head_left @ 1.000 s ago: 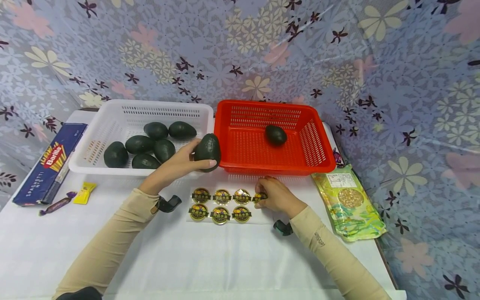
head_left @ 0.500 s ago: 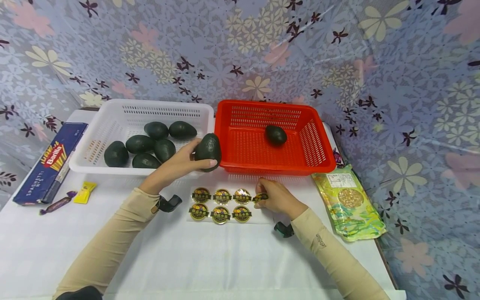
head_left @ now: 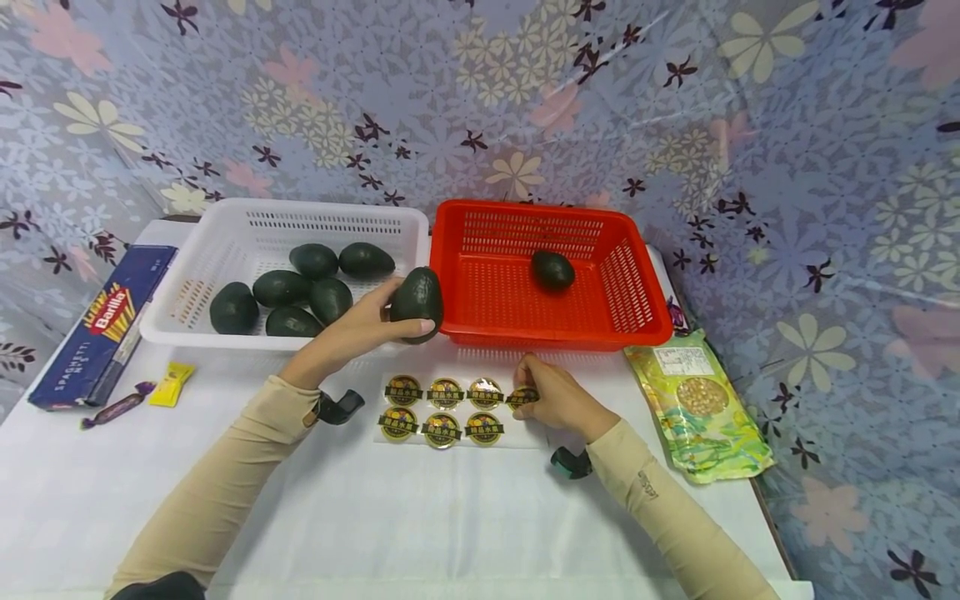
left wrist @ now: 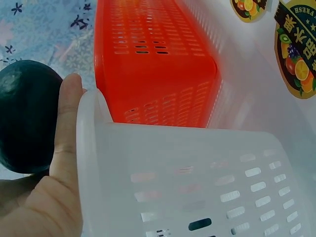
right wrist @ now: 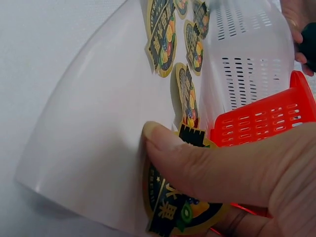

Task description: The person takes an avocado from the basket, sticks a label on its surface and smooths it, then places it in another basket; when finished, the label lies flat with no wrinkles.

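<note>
My left hand (head_left: 365,320) holds a dark green avocado (head_left: 417,302), thumb across its near side, above the adjoining ends of the white basket (head_left: 225,340) and the red basket (head_left: 540,337). The left wrist view has the same avocado (left wrist: 27,118) at its left edge, beside the white rim. At the right end of the sticker sheet (head_left: 525,437), my right hand (head_left: 558,398) pinches a round black-and-gold fruit label sticker (head_left: 520,397). In the right wrist view, my thumb lies over this sticker (right wrist: 200,217); fingers are partly hidden beneath it. Several other stickers (head_left: 441,430) lie in two rows.
Several avocados (head_left: 279,288) lie in the white basket, and one avocado (head_left: 552,271) in the red. At left are a spaghetti box (head_left: 101,329), a yellow-wrapped candy (head_left: 171,385) and a purple-wrapped candy (head_left: 118,409). A green-yellow food bag (head_left: 701,417) lies at right.
My right hand has shifted very slightly right, with the pinched sticker turning a little under its fingers. The left hand and its avocado stay in place.
</note>
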Motion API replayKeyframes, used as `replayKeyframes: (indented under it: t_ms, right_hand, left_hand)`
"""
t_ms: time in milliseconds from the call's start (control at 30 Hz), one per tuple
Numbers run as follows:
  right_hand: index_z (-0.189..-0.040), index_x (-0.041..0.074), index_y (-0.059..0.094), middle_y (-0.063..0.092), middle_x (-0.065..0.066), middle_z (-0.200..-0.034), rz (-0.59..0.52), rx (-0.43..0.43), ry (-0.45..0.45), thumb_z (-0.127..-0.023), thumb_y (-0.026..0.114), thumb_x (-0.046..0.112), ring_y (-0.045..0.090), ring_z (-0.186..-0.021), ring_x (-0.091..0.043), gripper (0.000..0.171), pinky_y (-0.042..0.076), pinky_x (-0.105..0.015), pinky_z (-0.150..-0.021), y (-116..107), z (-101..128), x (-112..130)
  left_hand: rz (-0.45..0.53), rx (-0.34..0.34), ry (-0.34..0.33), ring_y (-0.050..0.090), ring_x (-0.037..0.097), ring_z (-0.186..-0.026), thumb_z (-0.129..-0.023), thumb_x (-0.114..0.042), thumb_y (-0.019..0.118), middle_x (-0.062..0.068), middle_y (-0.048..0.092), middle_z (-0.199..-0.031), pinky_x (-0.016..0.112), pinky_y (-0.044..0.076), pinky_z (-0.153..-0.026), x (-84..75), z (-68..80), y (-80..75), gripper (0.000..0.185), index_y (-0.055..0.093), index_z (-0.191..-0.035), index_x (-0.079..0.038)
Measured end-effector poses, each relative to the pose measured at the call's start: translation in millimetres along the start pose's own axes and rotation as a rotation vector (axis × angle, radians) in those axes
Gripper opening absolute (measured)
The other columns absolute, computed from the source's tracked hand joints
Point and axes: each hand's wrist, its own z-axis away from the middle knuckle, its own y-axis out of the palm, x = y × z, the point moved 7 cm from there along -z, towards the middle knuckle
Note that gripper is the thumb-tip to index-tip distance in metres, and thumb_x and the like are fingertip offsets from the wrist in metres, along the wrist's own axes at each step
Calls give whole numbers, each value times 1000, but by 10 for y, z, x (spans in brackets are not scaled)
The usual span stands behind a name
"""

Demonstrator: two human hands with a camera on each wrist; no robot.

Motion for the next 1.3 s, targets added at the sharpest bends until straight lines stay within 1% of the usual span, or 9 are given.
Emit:
replayKeyframes:
  t_ms: [133, 367, 600, 667, 833, 967, 1133, 1200, 1300]
  right_hand:
    - [-101, 13, 54, 63, -4, -96, 4, 1, -6, -75, 89, 11, 58, -92, -20, 43, 51, -39, -88, 3, 12, -3]
    - [-89, 15, 65, 65, 2, -87, 67, -3, -56, -73, 89, 12, 56, -85, -15, 29, 48, -36, -84, -17, 8, 22]
    - [-87, 13, 68, 66, 1, -88, 86, 4, -61, -73, 89, 11, 58, -87, -15, 25, 50, -39, -87, -18, 25, 26]
    - [-86, 13, 68, 67, 1, -87, 79, 8, -83, -76, 86, 8, 58, -86, -14, 21, 51, -37, -86, -14, 35, 34]
    - [-88, 12, 72, 68, 0, -86, 57, 11, -171, -86, 75, 1, 60, -84, -12, 11, 52, -33, -81, -13, 74, 75]
    - [-92, 12, 73, 69, 1, -88, 47, 16, -199, -91, 72, 5, 58, -83, -11, 7, 51, -31, -79, -44, 103, 109]
    - [-97, 13, 75, 71, 3, -91, 33, 34, -239, -96, 67, 11, 59, -85, -9, 9, 52, -29, -79, -110, 140, 214]
    - [-99, 13, 76, 73, 4, -92, 16, 46, -265, -97, 66, 11, 60, -85, -8, 10, 53, -28, -81, -151, 165, 298]
    - [-103, 12, 75, 73, 3, -93, -29, 52, -307, -97, 64, 11, 61, -82, -7, 12, 55, -26, -79, -239, 202, 458]
  left_hand:
    - [-6, 0, -3, 55, 31, -131, -90, -36, 74, 9, 52, -144, 50, 43, -113, 10, -3, 4, 75, 35, -150, -16]
    - [0, 4, 1, 54, 32, -133, -90, -35, 74, 8, 50, -146, 50, 43, -114, 4, -10, 3, 75, 34, -151, -17]
    - [-8, 4, 1, 55, 31, -132, -90, -37, 74, 8, 52, -144, 50, 43, -113, 2, -12, 9, 75, 35, -150, -17]
    - [-6, 4, 2, 55, 31, -131, -90, -36, 74, 8, 52, -144, 50, 44, -112, 6, -10, 11, 74, 35, -150, -17]
    - [2, 8, 1, 55, 31, -131, -90, -36, 74, 8, 52, -144, 51, 44, -113, 14, 1, 12, 74, 35, -150, -17]
    - [4, 2, 0, 56, 30, -130, -90, -36, 74, 7, 52, -144, 51, 43, -113, 16, 6, 0, 75, 34, -151, -18]
    - [13, -4, -2, 55, 30, -130, -90, -35, 74, 7, 52, -144, 50, 41, -114, 22, -3, -9, 74, 35, -150, -17]
    - [22, 0, -4, 55, 31, -131, -90, -35, 74, 8, 52, -144, 50, 41, -115, 24, -4, -6, 74, 34, -151, -17]
    - [26, 1, -7, 55, 31, -131, -90, -34, 74, 8, 52, -145, 50, 41, -115, 30, 0, -5, 74, 34, -151, -17]
